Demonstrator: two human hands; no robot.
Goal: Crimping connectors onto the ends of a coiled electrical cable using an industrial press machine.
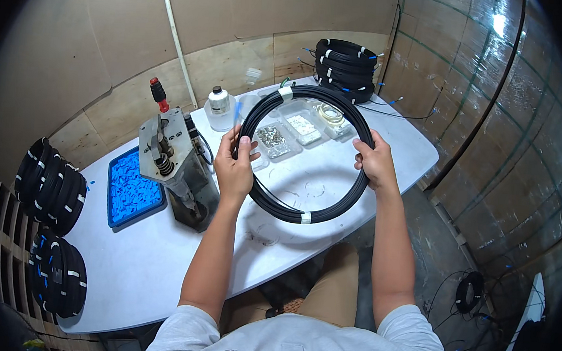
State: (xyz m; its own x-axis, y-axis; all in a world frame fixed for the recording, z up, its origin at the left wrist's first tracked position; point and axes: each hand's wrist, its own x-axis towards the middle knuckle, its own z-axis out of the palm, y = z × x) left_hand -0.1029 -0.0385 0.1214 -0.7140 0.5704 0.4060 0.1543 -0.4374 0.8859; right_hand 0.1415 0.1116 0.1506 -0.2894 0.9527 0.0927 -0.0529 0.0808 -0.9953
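A coil of black cable (339,211), bound with white tape at its top and bottom, is held up above the white table. My left hand (236,166) grips its left side, with the thumb in front. On the right side, my right hand (376,161) is closed round the coil. Through the ring I see a clear tray of small metal parts (274,140) and another of white pieces (304,129). A roll of cream-coloured cord or tubing (329,114) lies beside them.
A metal press (172,151) with a red-and-black handle stands left, beside a blue tray of blue connector pieces (130,188). Behind is a white bottle (218,99). Cable coils are stacked at the back (345,72) and left edge (59,271). More cable (469,292) lies on the floor.
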